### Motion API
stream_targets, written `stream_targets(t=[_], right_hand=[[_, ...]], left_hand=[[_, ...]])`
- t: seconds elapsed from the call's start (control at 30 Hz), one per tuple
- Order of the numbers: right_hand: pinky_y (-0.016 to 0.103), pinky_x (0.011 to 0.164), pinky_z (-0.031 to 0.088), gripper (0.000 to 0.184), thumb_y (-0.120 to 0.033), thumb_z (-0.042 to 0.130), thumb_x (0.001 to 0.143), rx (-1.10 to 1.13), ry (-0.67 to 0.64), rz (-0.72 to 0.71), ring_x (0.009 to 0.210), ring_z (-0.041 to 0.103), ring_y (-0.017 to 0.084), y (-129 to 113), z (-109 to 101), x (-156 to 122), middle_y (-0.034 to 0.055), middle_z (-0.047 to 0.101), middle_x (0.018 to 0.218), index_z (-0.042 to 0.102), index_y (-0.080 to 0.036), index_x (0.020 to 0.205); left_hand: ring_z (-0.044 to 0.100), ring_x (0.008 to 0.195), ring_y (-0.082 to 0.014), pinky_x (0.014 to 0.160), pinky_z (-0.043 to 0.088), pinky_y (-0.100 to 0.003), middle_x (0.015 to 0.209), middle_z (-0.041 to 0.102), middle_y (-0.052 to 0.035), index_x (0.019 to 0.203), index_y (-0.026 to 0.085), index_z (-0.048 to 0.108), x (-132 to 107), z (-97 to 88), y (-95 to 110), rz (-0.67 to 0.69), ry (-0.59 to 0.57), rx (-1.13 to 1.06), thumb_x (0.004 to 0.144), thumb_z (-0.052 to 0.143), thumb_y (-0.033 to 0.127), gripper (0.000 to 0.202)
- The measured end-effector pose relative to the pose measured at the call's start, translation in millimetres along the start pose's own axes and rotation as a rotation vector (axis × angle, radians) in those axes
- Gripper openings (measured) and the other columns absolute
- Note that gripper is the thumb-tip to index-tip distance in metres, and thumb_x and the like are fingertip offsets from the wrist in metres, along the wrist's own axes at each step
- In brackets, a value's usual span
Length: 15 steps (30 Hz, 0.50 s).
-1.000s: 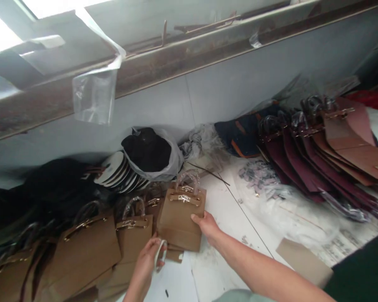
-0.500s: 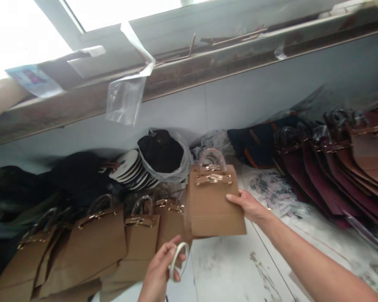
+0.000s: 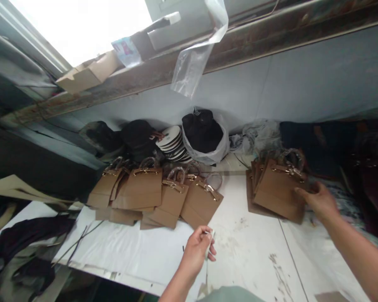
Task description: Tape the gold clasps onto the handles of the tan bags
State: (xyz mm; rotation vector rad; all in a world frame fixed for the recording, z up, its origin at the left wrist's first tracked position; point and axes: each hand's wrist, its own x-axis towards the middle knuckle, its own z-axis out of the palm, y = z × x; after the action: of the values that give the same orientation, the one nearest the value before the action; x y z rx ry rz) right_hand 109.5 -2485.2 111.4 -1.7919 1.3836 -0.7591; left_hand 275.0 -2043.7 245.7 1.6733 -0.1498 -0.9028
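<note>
Head view: a smudged white table (image 3: 236, 243) runs along a pale wall (image 3: 248, 84) beneath a rusty ledge (image 3: 255, 46) and a bright window (image 3: 97, 25). Toward the table's right, the right hand (image 3: 321, 201) pinches a brown bag (image 3: 275, 191) by its edge, fingers mostly hidden. The left hand (image 3: 200, 245) curls round a pale ring (image 3: 209, 242), near other bags (image 3: 145, 191).

Brown handbag (image 3: 277, 191), gold-clasped, tilted, overlapping similar bags (image 3: 251, 193); pale ring (image 3: 208, 250) edge-on.
</note>
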Motion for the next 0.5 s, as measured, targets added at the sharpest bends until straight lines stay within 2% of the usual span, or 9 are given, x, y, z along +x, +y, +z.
stream_targets(t=[0.07,0.13,0.17,0.2,0.23,0.3,0.37,0.43,0.5], right_hand=[[0.057,0.091,0.048,0.088,-0.062,0.07,0.069,-0.139,0.152,-0.035,0.119,0.058,0.047,-15.0,-7.7,-22.4,0.0333,0.061,0.131,0.054,-0.008,0.137],[0.056,0.102,0.044,0.083,-0.061,0.064,0.075,-0.122,0.215,-0.096,0.127,0.053,0.044,-36.9,-12.0,-56.5,0.029,0.061,0.134,0.054,-0.009,0.139],[0.053,0.104,0.044,0.075,-0.059,0.061,0.079,-0.071,0.183,-0.14,0.124,0.056,0.04,-49.9,-12.0,-77.9,0.0247,0.064,0.131,0.057,-0.011,0.137],[0.05,0.102,0.046,0.068,-0.058,0.061,0.08,0.0,0.09,-0.153,0.115,0.062,0.036,-63.8,-10.5,-101.7,0.02,0.068,0.124,0.062,-0.014,0.131],[0.047,0.098,0.049,0.06,-0.058,0.061,0.081,0.091,-0.072,-0.135,0.105,0.066,0.032,-78.5,-7.6,-127.0,0.0153,0.071,0.117,0.066,-0.017,0.126],[0.04,0.092,0.052,0.047,-0.056,0.063,0.083,0.21,-0.497,-0.132,0.097,0.068,0.027,-108.5,1.5,-177.9,0.0091,0.075,0.108,0.071,-0.023,0.116],[0.035,0.086,0.052,0.037,-0.052,0.064,0.086,0.279,-0.786,-0.202,0.09,0.069,0.023,-136.4,13.1,-221.4,0.0057,0.075,0.104,0.074,-0.026,0.11],[0.033,0.082,0.052,0.029,-0.046,0.066,0.086,0.332,-0.953,-0.269,0.086,0.068,0.02,-158.5,25.5,-250.9,0.0039,0.075,0.103,0.075,-0.026,0.106],[0.032,0.081,0.052,0.023,-0.04,0.067,0.086,0.36,-1.022,-0.271,0.086,0.069,0.02,-172.6,36.9,-265.6,0.0031,0.076,0.1,0.076,-0.025,0.101]], left_hand=[[0.06,0.059,-0.0118,0.051,0.05,-0.025,0.08,0.061,0.0,0.104,0.016,0.059,-2.3,5.3,-2.1,0.019,-0.015,-0.016,0.08,0.069,0.051,0.043],[0.061,0.063,-0.0127,0.054,0.052,-0.027,0.083,0.061,-0.0001,0.116,0.015,0.057,-4.9,10.0,-3.6,0.044,-0.019,-0.014,0.079,0.069,0.043,0.048],[0.061,0.064,-0.013,0.056,0.053,-0.027,0.084,0.061,0.0001,0.123,0.015,0.054,-6.6,12.3,-4.0,0.055,-0.021,-0.009,0.079,0.069,0.039,0.053],[0.062,0.064,-0.0131,0.057,0.053,-0.027,0.084,0.06,0.0006,0.129,0.014,0.052,-8.6,14.4,-4.1,0.066,-0.019,0.0,0.078,0.069,0.036,0.058],[0.062,0.065,-0.0131,0.058,0.052,-0.027,0.084,0.06,0.0009,0.133,0.014,0.049,-10.9,16.3,-4.1,0.077,-0.014,0.011,0.077,0.069,0.034,0.063],[0.063,0.067,-0.0131,0.061,0.052,-0.027,0.087,0.06,0.0005,0.136,0.015,0.048,-16.3,19.5,-3.9,0.101,0.004,0.043,0.079,0.069,0.033,0.064],[0.064,0.072,-0.0135,0.066,0.052,-0.028,0.091,0.062,-0.0017,0.136,0.015,0.05,-21.8,20.9,-4.0,0.13,0.02,0.089,0.082,0.067,0.032,0.06],[0.065,0.078,-0.0147,0.072,0.053,-0.03,0.097,0.065,-0.0047,0.137,0.016,0.052,-26.0,19.5,-5.5,0.167,0.014,0.142,0.084,0.064,0.028,0.055],[0.065,0.081,-0.0155,0.077,0.053,-0.031,0.1,0.068,-0.0061,0.137,0.016,0.052,-27.8,15.1,-8.9,0.217,0.006,0.211,0.086,0.061,0.023,0.053]])
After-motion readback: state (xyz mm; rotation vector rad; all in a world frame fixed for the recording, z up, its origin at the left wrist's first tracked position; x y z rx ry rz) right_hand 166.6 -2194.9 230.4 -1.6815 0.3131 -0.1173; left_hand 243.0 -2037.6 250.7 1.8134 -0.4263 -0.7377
